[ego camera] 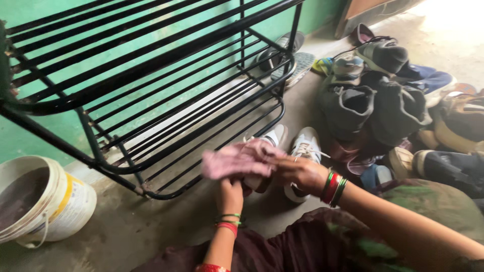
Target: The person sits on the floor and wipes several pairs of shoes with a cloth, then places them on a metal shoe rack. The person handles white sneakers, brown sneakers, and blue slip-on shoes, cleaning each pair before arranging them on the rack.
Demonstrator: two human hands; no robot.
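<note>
My right hand (301,173) grips a pink cloth (234,160) and presses it over a white sneaker (274,137). Beneath the cloth, my left hand (230,194) holds the near end of that sneaker; the cloth hides most of it. The cloth is blurred. A second white sneaker (306,147) with laces lies on the floor just to the right, touching my right hand. Both wrists wear red and green bangles.
A black metal shoe rack (151,85) stands in front against a green wall, its shelves bare. A white bucket (48,201) sits at the lower left. Several dark shoes and sandals (373,108) are piled at the right on the concrete floor.
</note>
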